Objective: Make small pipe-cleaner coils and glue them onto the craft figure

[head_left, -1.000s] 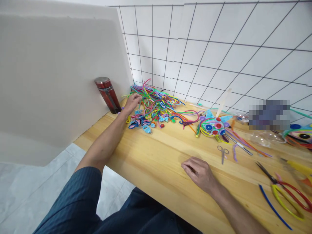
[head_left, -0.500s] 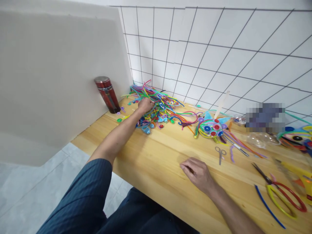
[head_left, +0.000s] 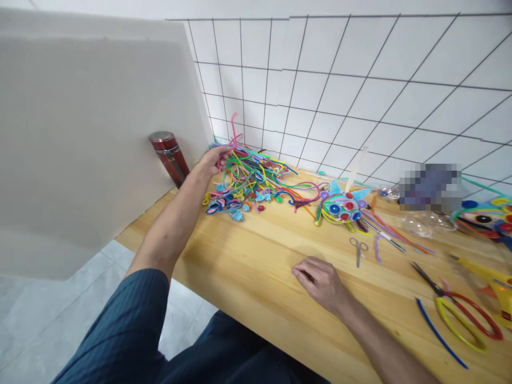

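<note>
From where I stand, the person's left hand (head_left: 216, 160) is at the far left corner of the bench (head_left: 248, 258), fingers pinched around a pink fuzzy stem (head_left: 234, 128) whose bent length sticks up above the knuckles against the white tiled wall (head_left: 340, 53). That grip is closed on it, just beside a tangled heap of coloured stems (head_left: 258, 165). A red flask (head_left: 176, 162) with a metallic top stands near that wrist; whatever marking it may carry, I can't make out.

The right hand (head_left: 320, 280) rests on the bare wood near the front edge, fingers loosely folded in, with nothing showing between them. Beyond it sit a round decorated piece (head_left: 342, 208) with blue points and red and blue discs, a slim tool (head_left: 383, 233) too small to read for lettering, and small scissors (head_left: 358, 257). Farther right lie big scissors (head_left: 439, 291) with red and yellow handles, a blue stem (head_left: 437, 333) and a yellow tool (head_left: 502, 298), its detail too smeared to read.
</note>
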{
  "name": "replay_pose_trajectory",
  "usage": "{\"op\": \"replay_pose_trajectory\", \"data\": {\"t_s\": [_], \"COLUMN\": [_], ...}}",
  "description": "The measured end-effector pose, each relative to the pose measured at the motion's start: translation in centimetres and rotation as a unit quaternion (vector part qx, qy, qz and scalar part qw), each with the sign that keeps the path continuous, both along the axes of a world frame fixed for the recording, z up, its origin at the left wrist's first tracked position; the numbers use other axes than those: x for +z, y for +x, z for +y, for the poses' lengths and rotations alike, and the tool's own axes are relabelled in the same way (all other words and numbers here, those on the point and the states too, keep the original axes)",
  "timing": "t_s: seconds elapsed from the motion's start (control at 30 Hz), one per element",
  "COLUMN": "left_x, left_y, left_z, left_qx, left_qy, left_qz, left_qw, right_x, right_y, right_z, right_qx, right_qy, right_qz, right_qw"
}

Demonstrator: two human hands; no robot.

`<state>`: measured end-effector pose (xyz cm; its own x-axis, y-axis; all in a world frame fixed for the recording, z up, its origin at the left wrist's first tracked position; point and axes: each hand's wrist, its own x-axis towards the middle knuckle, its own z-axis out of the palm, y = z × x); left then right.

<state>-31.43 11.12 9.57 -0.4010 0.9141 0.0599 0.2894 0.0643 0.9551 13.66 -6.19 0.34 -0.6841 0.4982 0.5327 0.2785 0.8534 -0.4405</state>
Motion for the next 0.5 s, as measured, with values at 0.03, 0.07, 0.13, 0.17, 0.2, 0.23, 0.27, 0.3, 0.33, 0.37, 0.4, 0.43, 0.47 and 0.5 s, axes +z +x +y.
{"op": "replay_pose_trajectory", "data": {"t_s": [0.03, 0.07, 0.13, 0.17, 0.2, 0.23, 0.27, 0.3, 0.33, 0.37, 0.4, 0.43, 0.47, 0.5], "left_x": [0.5, 1.0, 1.9, 2.4, 2.8, 3.0, 3.2, 3.2, 3.1, 2.8, 2.4, 2.0, 1.5, 1.1], "left_y": [0.0, 0.2, 1.2, 2.0, 3.0, 4.3, 5.8, 7.4, 9.3, 11.2, 13.1, 15.0, 16.9, 18.6], "left_z": [-0.3, -0.7, -1.5, -2.0, -2.6, -3.2, -4.0, -4.9, -5.9, -6.9, -8.0, -9.1, -10.2, -11.1], "left_qx": [-0.002, 0.0, -0.005, -0.014, -0.029, -0.047, -0.062, -0.087, -0.12, -0.145, -0.171, -0.214, -0.258, -0.292], "left_qy": [-0.013, -0.024, -0.025, -0.019, -0.012, -0.005, -0.001, 0.002, 0.001, -0.001, -0.003, -0.006, -0.012, -0.014], "left_qz": [-0.028, -0.06, -0.1, -0.112, -0.123, -0.137, -0.148, -0.154, -0.159, -0.162, -0.164, -0.156, -0.141, -0.133], "left_qw": [1.0, 0.998, 0.995, 0.993, 0.992, 0.989, 0.987, 0.984, 0.98, 0.976, 0.971, 0.964, 0.956, 0.947], "right_x": [0.0, -0.1, -0.1, -0.2, -0.2, -0.2, -0.2, -0.1, 0.1, 0.3, 0.7, 1.1, 1.7, 2.2], "right_y": [0.0, 0.0, 0.0, 0.1, 0.1, 0.2, 0.2, 0.2, 0.2, 0.2, 0.1, 0.0, 0.0, 0.0], "right_z": [0.0, 0.0, -0.1, -0.1, -0.1, -0.1, 0.0, 0.1, 0.2, 0.4, 0.7, 0.9, 1.1, 1.2], "right_qx": [0.001, 0.002, 0.003, 0.003, -0.001, -0.01, -0.026, -0.05, -0.079, -0.107, -0.132, -0.145, -0.151, -0.154], "right_qy": [0.001, 0.001, -0.002, -0.007, -0.015, -0.03, -0.051, -0.081, -0.12, -0.165, -0.212, -0.256, -0.289, -0.308], "right_qz": [0.002, 0.005, 0.01, 0.013, 0.017, 0.022, 0.029, 0.04, 0.059, 0.086, 0.119, 0.158, 0.197, 0.224], "right_qw": [1.0, 1.0, 1.0, 1.0, 1.0, 0.999, 0.998, 0.995, 0.988, 0.977, 0.961, 0.942, 0.925, 0.912]}}
